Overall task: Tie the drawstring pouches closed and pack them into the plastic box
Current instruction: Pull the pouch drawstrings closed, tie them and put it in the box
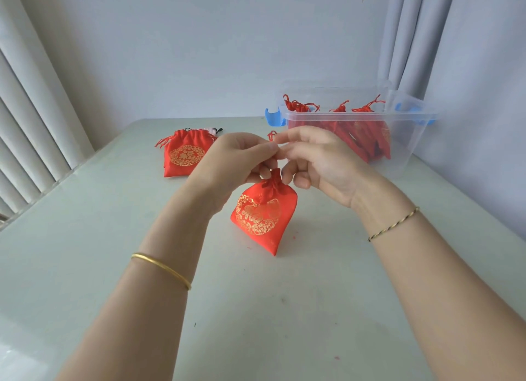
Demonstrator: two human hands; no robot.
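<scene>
Head view: the pale, glossy table [256,309] fills the lower frame. Its far edge meets a plain wall at mid-height, and its left edge runs diagonally beside pleated curtains [34,124]. Bare surface lies open below and to both sides of the forearms.

At frame centre a red pouch [263,212] of shiny satin with a gold printed medallion hangs point-down, its neck gathered tight; whether its lower corner touches the table cannot be told. The left hand [242,158] has its fingers [256,175] curled, pinching that gathered neck. The right hand [316,164] pinches the drawstring [271,136] against the left fingertips, and a red loop shows above them.

Upper right stands the clear plastic box [410,153], lidless, with blue latches and red packed pouches [361,130] standing inside. Upper left, a flat stack of loose pouches [185,155] lies near the far edge.
</scene>
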